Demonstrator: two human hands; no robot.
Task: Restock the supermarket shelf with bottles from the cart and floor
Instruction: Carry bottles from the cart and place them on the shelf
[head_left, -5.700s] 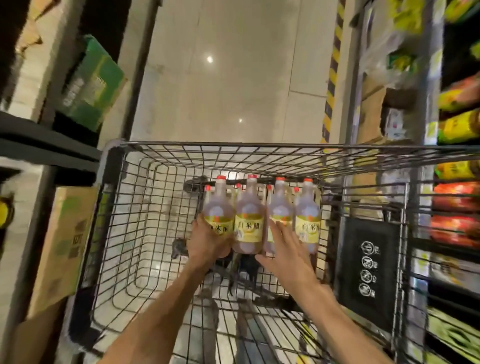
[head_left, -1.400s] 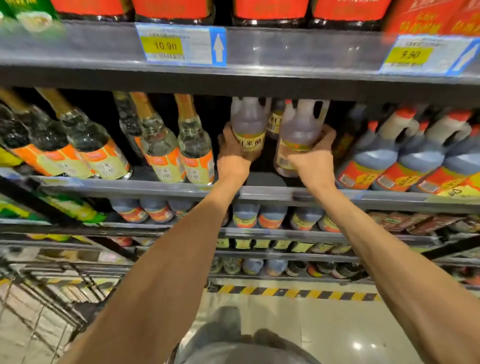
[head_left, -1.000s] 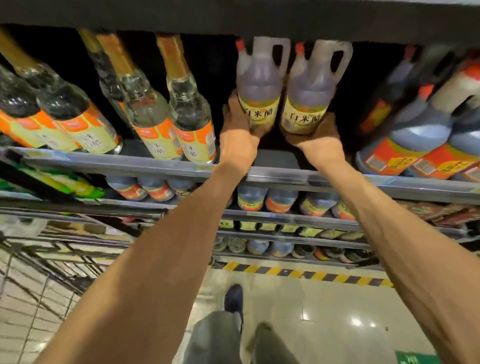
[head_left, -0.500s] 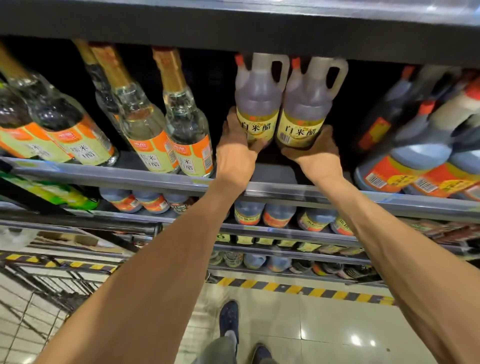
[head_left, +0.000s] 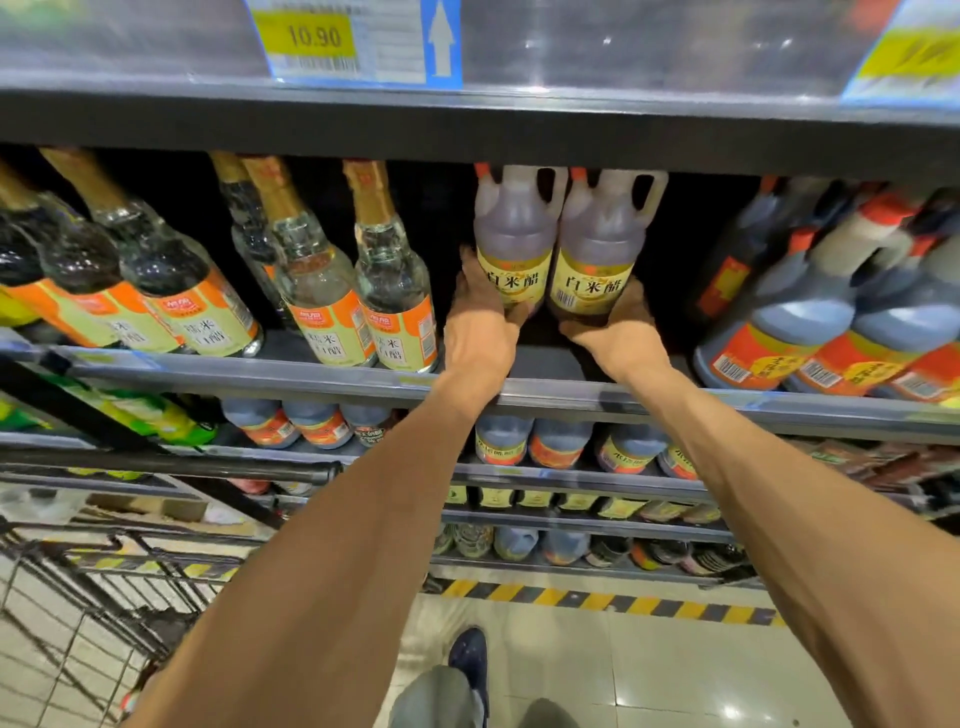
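Head cam: I'm reaching both arms up to the mid shelf (head_left: 545, 400). L hand (head_left: 480, 332) is gripping the left jug (head_left: 514, 244) low on its body, fingers wrapping the left side, thumb under the yellow label. R hand (head_left: 621, 332) is cupping the right jug (head_left: 602, 249) from below/right, fingers curling round its base. Both jugs are sitting upright, touching side by side, red caps up, handles to the right, set back from the shelf's front lip w/ a bare strip of shelf in front. Can't tell if the bases are fully resting on the shelf, hands are hiding them. Glass bottles (head_left: 395, 291) w/ gold necks and orange labels are standing just left of the L hand. Dark jugs (head_left: 810, 312) w/ orange labels are standing to the right, well apart from the R hand. Price tag (head_left: 311, 36) reading 10.90 is hanging on the shelf edge above. Cart (head_left: 78, 597) is showing bottom left, shoe (head_left: 470, 654) on the tile floor.
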